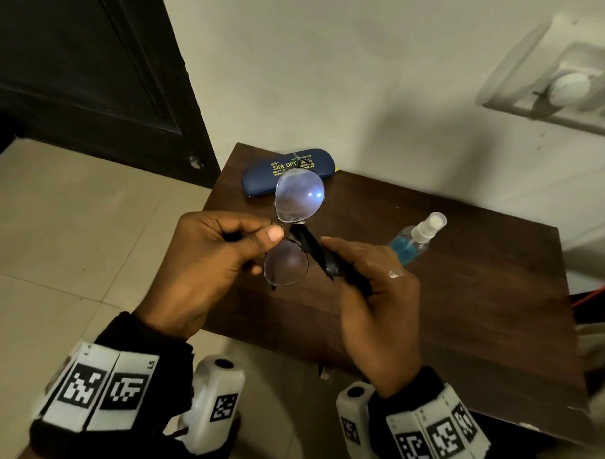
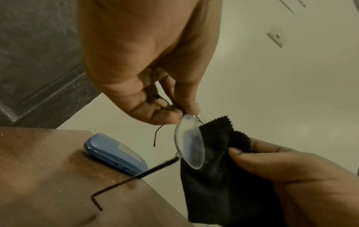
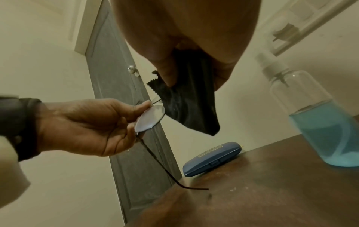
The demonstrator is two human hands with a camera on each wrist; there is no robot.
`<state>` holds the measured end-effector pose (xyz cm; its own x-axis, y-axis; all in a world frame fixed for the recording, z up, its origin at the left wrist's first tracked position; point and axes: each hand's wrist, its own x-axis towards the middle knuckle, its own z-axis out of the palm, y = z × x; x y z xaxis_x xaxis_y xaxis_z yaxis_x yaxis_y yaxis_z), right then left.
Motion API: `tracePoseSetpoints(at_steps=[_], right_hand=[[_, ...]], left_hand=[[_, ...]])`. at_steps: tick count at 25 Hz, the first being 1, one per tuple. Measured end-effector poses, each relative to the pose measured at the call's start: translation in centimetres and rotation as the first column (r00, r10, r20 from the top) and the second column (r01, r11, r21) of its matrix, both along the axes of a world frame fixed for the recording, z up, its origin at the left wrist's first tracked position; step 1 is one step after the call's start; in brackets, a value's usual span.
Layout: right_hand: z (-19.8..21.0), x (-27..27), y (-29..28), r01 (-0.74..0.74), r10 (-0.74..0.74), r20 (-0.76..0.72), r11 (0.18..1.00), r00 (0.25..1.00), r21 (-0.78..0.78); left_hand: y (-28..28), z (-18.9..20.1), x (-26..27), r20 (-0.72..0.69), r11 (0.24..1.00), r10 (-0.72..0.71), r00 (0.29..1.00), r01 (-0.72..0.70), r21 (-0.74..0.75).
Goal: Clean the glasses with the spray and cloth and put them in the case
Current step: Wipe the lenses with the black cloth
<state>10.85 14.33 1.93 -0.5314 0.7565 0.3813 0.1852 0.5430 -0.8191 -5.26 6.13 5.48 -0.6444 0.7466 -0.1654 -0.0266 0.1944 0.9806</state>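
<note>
The left hand (image 1: 204, 260) pinches the thin-rimmed glasses (image 1: 296, 225) at the bridge between thumb and curled fingers, holding them in the air above the near-left part of the dark wooden table (image 1: 463, 303). One lens points away toward the far side, the other toward the person, and the temple arms hang open below. The right hand (image 1: 374, 293) has its fingers and thumb curled round a black microfibre cloth (image 1: 322, 257) with a zigzag edge. The cloth hangs just beside the glasses on their right; whether it touches the nearer lens cannot be told. In the left wrist view the cloth (image 2: 217, 176) hangs behind the far lens (image 2: 191, 142)

On the far-left of the table lies the blue glasses case (image 1: 289, 170), closed, with yellow lettering on its lid. To the right of the hands stands a clear spray bottle (image 1: 417, 238) with a white nozzle, partly filled with blue liquid. Behind the table is a pale wall, with a dark door (image 1: 94, 67) to the left
</note>
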Motion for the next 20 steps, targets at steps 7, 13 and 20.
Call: tracePoseSetpoints(at_steps=[7, 13, 20], right_hand=[[-0.1, -0.4, 0.0, -0.079, 0.085, 0.08, 0.993, 0.993, -0.083], [-0.4, -0.1, 0.2, -0.175, 0.175, 0.163, 0.984, 0.971, -0.012], [-0.6, 0.0, 0.3, -0.171, 0.17, 0.197, 0.985, 0.966, -0.012]], left_hand=[[0.1, 0.1, 0.6, -0.019, 0.998, -0.06, 0.998, 0.06, -0.019], [0.2, 0.1, 0.9, -0.131, 0.995, -0.097, 0.987, 0.096, -0.015], [0.4, -0.2, 1.4, -0.162, 0.999, -0.042, 0.986, 0.041, -0.011]])
